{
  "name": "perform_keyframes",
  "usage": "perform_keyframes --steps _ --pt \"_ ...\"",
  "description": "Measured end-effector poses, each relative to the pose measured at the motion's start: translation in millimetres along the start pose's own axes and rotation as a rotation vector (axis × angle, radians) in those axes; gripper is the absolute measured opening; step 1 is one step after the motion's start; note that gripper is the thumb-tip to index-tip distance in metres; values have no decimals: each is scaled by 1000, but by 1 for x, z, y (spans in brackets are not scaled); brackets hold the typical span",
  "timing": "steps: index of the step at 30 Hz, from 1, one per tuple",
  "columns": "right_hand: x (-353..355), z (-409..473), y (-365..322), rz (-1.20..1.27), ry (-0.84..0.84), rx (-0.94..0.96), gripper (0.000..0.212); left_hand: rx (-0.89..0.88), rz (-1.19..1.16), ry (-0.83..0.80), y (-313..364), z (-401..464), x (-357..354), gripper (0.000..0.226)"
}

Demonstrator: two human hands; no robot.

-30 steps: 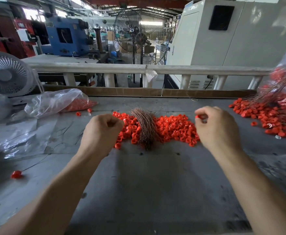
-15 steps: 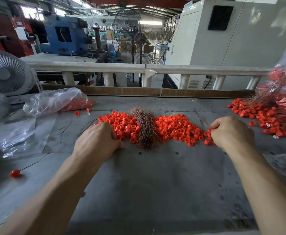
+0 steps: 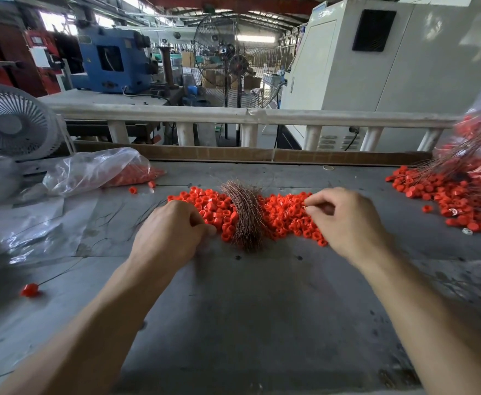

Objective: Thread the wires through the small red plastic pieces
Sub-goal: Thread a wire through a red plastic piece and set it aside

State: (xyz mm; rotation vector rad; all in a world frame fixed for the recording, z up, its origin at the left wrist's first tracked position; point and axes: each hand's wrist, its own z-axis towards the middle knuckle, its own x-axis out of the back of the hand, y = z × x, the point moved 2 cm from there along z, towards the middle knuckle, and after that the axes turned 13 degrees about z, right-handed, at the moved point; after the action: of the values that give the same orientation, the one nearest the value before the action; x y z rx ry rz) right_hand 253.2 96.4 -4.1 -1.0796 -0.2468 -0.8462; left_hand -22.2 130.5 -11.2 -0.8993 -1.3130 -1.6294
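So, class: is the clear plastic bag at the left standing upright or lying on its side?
Lying on its side: the clear plastic bag sprawls flat on the table, red pieces inside.

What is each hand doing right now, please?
Left hand: fingers curled at the red pieces; any hold cannot be told.
Right hand: fingers pinched together; what they pinch is unclear.

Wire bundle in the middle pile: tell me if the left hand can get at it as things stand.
Probably yes. The left hand sits just left of the wire bundle, with only loose red pieces between them.
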Motion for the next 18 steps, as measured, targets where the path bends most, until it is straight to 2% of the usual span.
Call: perform_keyframes --steps 3,8,12,18 --pt "-21 -8 -9 17 -158 69 7 20 -59 8 1 1 -1 24" --pt "-39 -15 -21 26 -239 151 14 11 -266 -37 6 1 -1 18" --pt "-44 -20 -32 9 -318 258 17 51 -541 -107 12 -3 2 4" --pt "-50 -24 -41 -54 -371 346 20 30 -606 -154 17 -7 5 16"
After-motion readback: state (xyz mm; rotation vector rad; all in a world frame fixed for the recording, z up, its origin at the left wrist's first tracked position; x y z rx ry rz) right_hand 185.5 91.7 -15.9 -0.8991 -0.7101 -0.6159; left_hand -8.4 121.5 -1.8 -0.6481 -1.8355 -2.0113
